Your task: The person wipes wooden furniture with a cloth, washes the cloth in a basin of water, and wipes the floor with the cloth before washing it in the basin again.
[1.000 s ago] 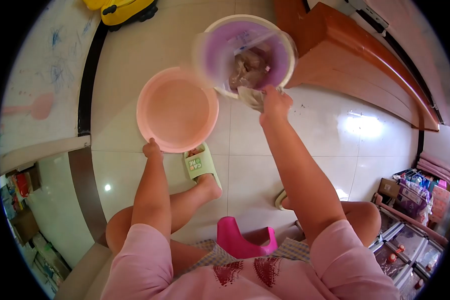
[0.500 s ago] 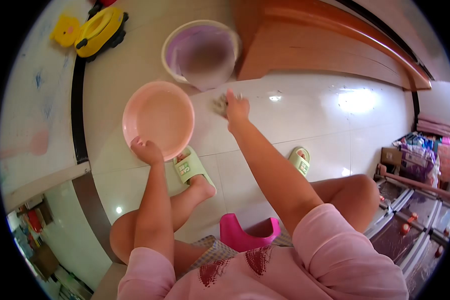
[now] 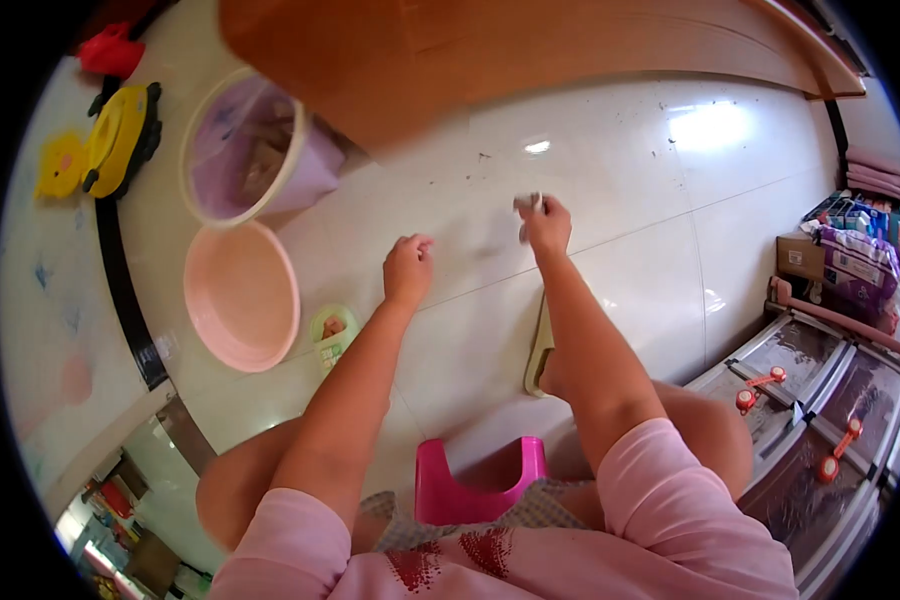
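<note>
My right hand (image 3: 548, 228) is closed around a small crumpled grey cloth (image 3: 524, 204), held just over the tiled floor (image 3: 480, 225). My left hand (image 3: 408, 270) hovers above the tiles with its fingers curled in, and nothing shows in it. To its left stands a pink basin (image 3: 242, 297), apart from the hand. Behind the basin is a lilac bucket with a cream rim (image 3: 192, 150); brownish material shows inside it. Small dark bits lie scattered on the floor beyond my hands.
A brown wooden furniture base (image 3: 570, 60) runs along the far side. A pink stool (image 3: 480, 490) is between my legs. Green slippers (image 3: 332, 335) are on my feet. A yellow toy car (image 3: 120, 140) stands far left, with a drawer cabinet (image 3: 800, 430) and packages (image 3: 855, 270) at right.
My left hand has left the basin's rim and moved right over the floor. My right hand has shifted right with the cloth. The view has turned, so basin and bucket appear further left.
</note>
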The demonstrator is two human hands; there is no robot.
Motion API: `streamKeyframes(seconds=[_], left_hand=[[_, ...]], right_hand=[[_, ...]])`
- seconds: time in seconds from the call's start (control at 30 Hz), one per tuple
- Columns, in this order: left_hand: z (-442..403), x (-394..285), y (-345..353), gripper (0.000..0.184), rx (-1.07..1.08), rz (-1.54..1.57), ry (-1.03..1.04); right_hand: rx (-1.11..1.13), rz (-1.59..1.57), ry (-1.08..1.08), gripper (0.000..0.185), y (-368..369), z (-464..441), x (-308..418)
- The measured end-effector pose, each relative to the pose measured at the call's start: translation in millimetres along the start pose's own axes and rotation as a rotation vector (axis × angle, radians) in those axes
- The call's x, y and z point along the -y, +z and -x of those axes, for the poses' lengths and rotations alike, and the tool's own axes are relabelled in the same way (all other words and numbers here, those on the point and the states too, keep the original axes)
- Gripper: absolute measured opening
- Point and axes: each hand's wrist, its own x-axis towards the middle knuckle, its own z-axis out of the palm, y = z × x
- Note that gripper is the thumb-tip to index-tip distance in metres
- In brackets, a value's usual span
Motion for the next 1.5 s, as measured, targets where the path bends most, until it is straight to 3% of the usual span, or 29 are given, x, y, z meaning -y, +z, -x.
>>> streamKeyframes(seconds=[0.07,0.13,0.2,0.27,0.47,0.53,0.6,0.63,0.67,0.73,0.87,1.0,1.1,1.2,1.27,1.33,1.43,1.5], left_hand=[[-33,1,11,0.017,-0.036,-0.015,0.007],[-65,3,16,0.016,-0.137,0.036,0.027],[-86,6,17,0.017,-0.139,0.015,0.036],[-101,8,15,0.021,-0.201,0.085,0.136],[-102,22,15,0.026,-0.205,0.150,0.057],[-99,24,16,0.026,-0.197,0.167,0.037],[-91,27,15,0.026,-0.179,0.174,0.006],[-88,31,15,0.026,-0.179,0.181,0.010],[-86,36,13,0.026,-0.196,0.184,0.019],[-82,42,8,0.026,-0.221,0.181,0.025],[-74,50,1,0.025,-0.227,0.214,-0.060],[-72,47,-5,0.026,-0.276,0.215,-0.068],[-73,43,-2,0.026,-0.235,0.251,-0.073],[-72,34,2,0.026,-0.212,0.228,-0.101],[-72,36,1,0.028,-0.231,0.231,-0.068],[-68,41,-1,0.029,-0.252,0.229,-0.050],[-74,58,-11,0.039,-0.342,0.143,-0.116],[-83,79,-7,0.045,-0.504,-0.025,0.045]], right_hand=[[-0.084,0.006,-0.213,0.024,7,-25,22],[-0.294,0.284,-0.396,0.025,21,-58,34],[-0.435,0.340,-0.668,0.028,32,-94,37],[-0.393,0.393,-0.705,0.031,50,-131,26],[-0.407,0.594,-0.808,0.046,94,-112,-10],[-0.216,0.550,-0.917,0.047,93,-91,-12],[-0.018,0.550,-0.969,0.043,87,-75,-11],[-0.108,0.437,-1.025,0.033,83,-77,-7],[-0.110,0.439,-1.031,0.033,78,-83,-1],[-0.413,0.202,-0.729,0.024,64,-101,21],[-0.494,0.281,-0.689,0.018,70,-144,36],[-0.295,0.324,-0.910,0.027,113,-127,3],[-0.141,0.295,-1.041,0.031,126,-64,-12],[0.084,0.192,-1.006,0.031,121,-32,-18],[-0.233,0.281,-1.022,0.033,97,-45,-13],[-0.459,0.403,-0.887,0.035,69,-63,-15],[-0.499,0.549,-0.706,0.037,49,-79,-33],[-0.338,0.581,-0.684,0.042,52,-73,-51]])
